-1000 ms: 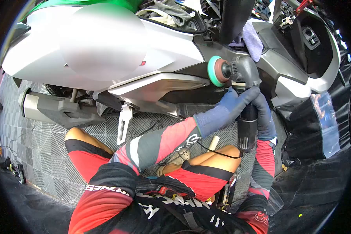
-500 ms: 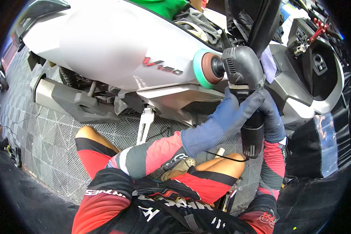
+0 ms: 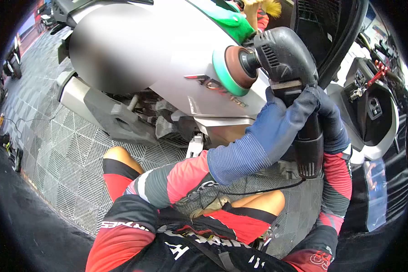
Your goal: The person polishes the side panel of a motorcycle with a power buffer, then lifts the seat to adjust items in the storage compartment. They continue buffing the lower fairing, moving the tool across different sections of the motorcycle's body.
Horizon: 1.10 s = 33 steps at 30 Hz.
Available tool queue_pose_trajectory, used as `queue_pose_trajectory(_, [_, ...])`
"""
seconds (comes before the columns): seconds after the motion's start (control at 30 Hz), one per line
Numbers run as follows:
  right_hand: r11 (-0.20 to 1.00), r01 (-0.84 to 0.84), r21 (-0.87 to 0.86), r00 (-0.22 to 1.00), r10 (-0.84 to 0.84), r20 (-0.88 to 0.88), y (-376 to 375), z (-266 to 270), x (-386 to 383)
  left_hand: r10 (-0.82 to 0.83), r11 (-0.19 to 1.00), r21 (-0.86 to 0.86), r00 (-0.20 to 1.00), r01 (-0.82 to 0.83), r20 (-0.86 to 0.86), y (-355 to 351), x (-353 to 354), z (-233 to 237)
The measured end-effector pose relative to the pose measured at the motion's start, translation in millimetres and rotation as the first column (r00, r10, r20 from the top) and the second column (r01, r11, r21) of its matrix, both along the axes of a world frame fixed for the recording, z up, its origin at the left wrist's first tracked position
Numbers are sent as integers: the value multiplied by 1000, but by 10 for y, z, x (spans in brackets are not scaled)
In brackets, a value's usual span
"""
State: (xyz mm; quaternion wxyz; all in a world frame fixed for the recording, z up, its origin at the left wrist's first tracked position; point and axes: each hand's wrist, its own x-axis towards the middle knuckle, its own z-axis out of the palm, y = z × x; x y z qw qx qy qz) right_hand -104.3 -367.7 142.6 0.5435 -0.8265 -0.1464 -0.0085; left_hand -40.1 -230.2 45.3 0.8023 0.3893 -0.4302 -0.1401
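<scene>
Two-handed grip, tight spot on the right

Starting at the lap: the near knee (image 3: 274, 201) is bent up, and the cord (image 3: 283, 189) trails just above it, so I'd watch for a snag if the tool drops low.

Then the polisher (image 3: 285, 54). It's up in front of the scooter's side, barrel roughly upright, head on top. Left hand (image 3: 276, 124) is wrapped round it just under the head, right hand (image 3: 333, 120) is closed round the barrel from the other side, partly hidden. Decent hold imo. It looks hard-shelled and I'd guess top-heavy, so gripping close under the head makes sense. Gloves should help if the casing is slick, can't tell if it is. Keep fingers off the green pad (image 3: 229, 72); looks soft, and presumably spins.

Pad sits in front of the white panel (image 3: 186, 50), overlapping the lettering (image 3: 213, 85) in view. Can't tell if it's touching. The panel looks glossy and scratchable, so go easy near letter edges and the lower seam.

Most room is leftward along the panel, though part's blurred out. Past the head, a black upright part (image 3: 344, 41) crowds the right, and a green cloth (image 3: 235, 27) could catch up top.
</scene>
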Motion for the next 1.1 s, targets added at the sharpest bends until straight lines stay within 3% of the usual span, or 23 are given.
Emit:
queue_pose_trajectory(0.1, [997, -71, -17, 995, 72, 69, 117, 116, 150, 103, 991, -92, 988, -93, 116, 146, 102, 114])
queue_pose_trajectory(0.17, [919, 152, 364, 957, -45, -287, 78, 183, 237, 207, 976, -118, 958, -186, 201, 283, 173, 215])
queue_pose_trajectory(0.23, [973, 76, 217, 977, -29, -212, 176, 283, 348, 366, 931, -136, 869, -340, 333, 431, 252, 292])
queue_pose_trajectory(0.33, [999, -11, 31, 991, 15, -133, 407, 447, 501, 596, 708, -145, 474, -691, 648, 563, 364, 381])
queue_pose_trajectory(0.37, [999, -26, -21, 993, 23, -119, 484, 509, 542, 597, 706, -147, 470, -693, 651, 521, 405, 416])
queue_pose_trajectory(0.4, [997, -45, -69, 994, 37, -106, 564, 566, 578, 479, 873, -121, 784, -473, 394, 413, 448, 459])
queue_pose_trajectory(0.43, [991, -62, -118, 994, 51, -93, 640, 620, 621, 235, 960, -178, 967, -215, 100, 307, 481, 498])
queue_pose_trajectory(0.47, [983, -77, -168, 995, 65, -81, 712, 672, 657, -88, 951, -307, 980, 31, -176, 263, 497, 515])
queue_pose_trajectory(0.57, [948, -108, -299, 994, 92, -66, 934, 792, 773, -92, 902, -432, 976, -3, -198, 604, 325, 766])
queue_pose_trajectory(0.6, [937, -118, -328, 993, 101, -67, 998, 839, 805, 82, 959, -262, 989, -112, -123, 820, 335, 725])
queue_pose_trajectory(0.77, [897, -147, -417, 989, 127, -76, 1255, 993, 945, 233, 952, -162, 959, -259, -164, 941, 459, 548])
queue_pose_trajectory(0.87, [900, -139, -414, 990, 115, -84, 1331, 1030, 1066, 53, 888, -409, 930, -211, -364, 874, 541, 589])
queue_pose_trajectory(0.9, [758, -276, -591, 930, 365, 33, 1294, 1030, 1195, -18, 849, -487, 910, -205, -415, 867, 568, 603])
queue_pose_trajectory(0.93, [561, -340, -755, 791, 605, 93, 1273, 1030, 1273, -93, 801, -562, 885, -205, -456, 888, 588, 610])
queue_pose_trajectory(0.97, [596, -360, -718, 816, 575, 68, 1332, 1020, 1246, -85, 798, -564, 886, -213, -456, 1009, 591, 635])
queue_pose_trajectory(1.03, [709, -325, -626, 909, 417, -1, 1440, 1037, 1228, -171, 839, -544, 955, 14, -241, 1319, 583, 711])
queue_pose_trajectory(1.1, [742, -312, -593, 930, 365, -33, 1529, 1051, 1244, -168, 822, -569, 967, 28, -194, 1413, 684, 755])
